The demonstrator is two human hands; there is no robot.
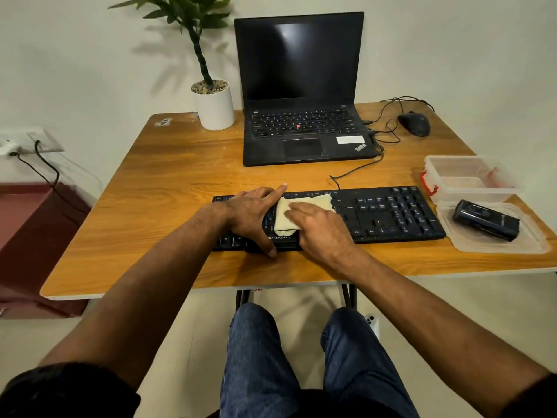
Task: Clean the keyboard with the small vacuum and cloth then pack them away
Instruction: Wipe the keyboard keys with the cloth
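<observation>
Both hands are flat: my left hand holds the keyboard still, my right hand presses the cloth on its keys, and the small vacuum lies off to my right, so pushing too hard could pop a key off.

Two bare hands lie at the frame's centre, the left hand and the right hand, over one cream folded cloth and one black full-size keyboard. At right sit one small black handheld vacuum, one clear plastic lid and one clear plastic box. Across the top stand one black open laptop, one black wired mouse and one green plant in a white pot, all on one orange-brown wooden table.
</observation>
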